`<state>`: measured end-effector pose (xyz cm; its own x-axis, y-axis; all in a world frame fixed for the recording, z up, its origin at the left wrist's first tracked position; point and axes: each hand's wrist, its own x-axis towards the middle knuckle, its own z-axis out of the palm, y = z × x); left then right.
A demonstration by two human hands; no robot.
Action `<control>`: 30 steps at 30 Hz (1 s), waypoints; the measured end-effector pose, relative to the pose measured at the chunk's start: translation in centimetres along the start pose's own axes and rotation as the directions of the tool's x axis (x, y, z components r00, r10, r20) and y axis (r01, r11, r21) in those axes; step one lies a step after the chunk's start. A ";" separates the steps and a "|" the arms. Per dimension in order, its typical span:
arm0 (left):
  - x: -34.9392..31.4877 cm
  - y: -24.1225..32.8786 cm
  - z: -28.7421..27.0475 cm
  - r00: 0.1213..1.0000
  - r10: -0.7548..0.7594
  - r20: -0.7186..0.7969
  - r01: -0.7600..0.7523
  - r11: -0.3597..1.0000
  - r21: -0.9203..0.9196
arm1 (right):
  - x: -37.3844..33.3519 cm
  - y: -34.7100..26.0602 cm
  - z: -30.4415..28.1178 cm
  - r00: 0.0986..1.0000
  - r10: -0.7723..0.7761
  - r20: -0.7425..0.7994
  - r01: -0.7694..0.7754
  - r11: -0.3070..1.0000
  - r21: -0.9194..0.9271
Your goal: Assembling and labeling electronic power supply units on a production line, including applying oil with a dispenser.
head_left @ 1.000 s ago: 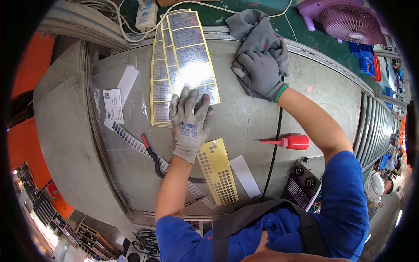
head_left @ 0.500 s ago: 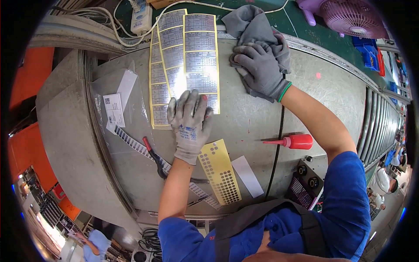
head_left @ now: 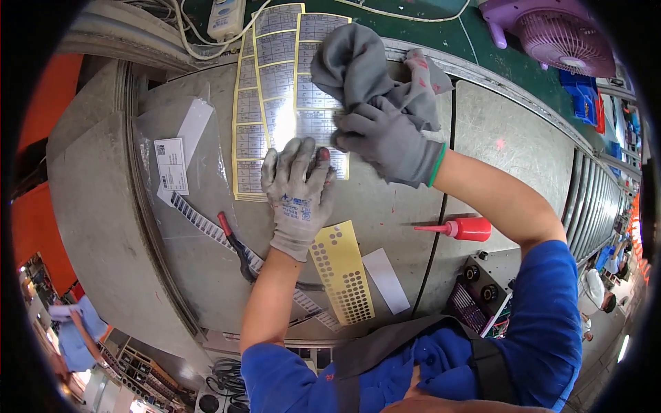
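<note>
At upper centre, the right hand (head_left: 387, 143) grasps a grey cloth (head_left: 354, 62) over the right edge of label sheets (head_left: 278, 79) running up-frame, the left hand (head_left: 299, 196) flat on their lower end.

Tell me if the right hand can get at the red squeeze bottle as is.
Probably yes: the red squeeze bottle lies uncovered beside the right forearm, with nothing visible blocking it. But the right hand holds the grey cloth, so it would likely need freeing first.

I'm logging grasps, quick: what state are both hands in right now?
Left hand: open, palm down over the labels.
Right hand: closed, holding the cloth.
</note>
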<state>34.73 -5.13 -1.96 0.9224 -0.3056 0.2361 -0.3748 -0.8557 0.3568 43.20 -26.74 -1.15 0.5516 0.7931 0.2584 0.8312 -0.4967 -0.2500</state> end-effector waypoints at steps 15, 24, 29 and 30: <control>-0.1 -0.1 0.0 1.000 0.006 -0.016 -0.007 0.999 -0.039 | -0.6 0.2 -1.4 0.988 -0.134 0.082 0.130 0.990 0.058; -0.4 -0.2 0.2 1.000 -0.002 -0.016 0.002 1.000 -0.022 | 0.7 -0.5 -0.4 0.994 -0.076 0.078 0.076 0.997 0.004; -0.1 0.1 0.0 1.000 -0.006 0.007 0.006 1.000 -0.016 | 1.5 -0.5 -0.5 0.997 -0.063 0.052 0.062 0.998 0.018; -0.1 0.0 0.0 1.000 -0.006 0.008 0.006 1.000 -0.016 | 2.5 -0.8 -0.5 0.996 -0.062 0.067 0.063 0.998 -0.004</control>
<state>34.62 -5.13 -2.02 0.9253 -0.3038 0.2269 -0.3707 -0.8508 0.3725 43.92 -24.53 0.12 0.4929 0.8442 0.2106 0.8643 -0.4473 -0.2301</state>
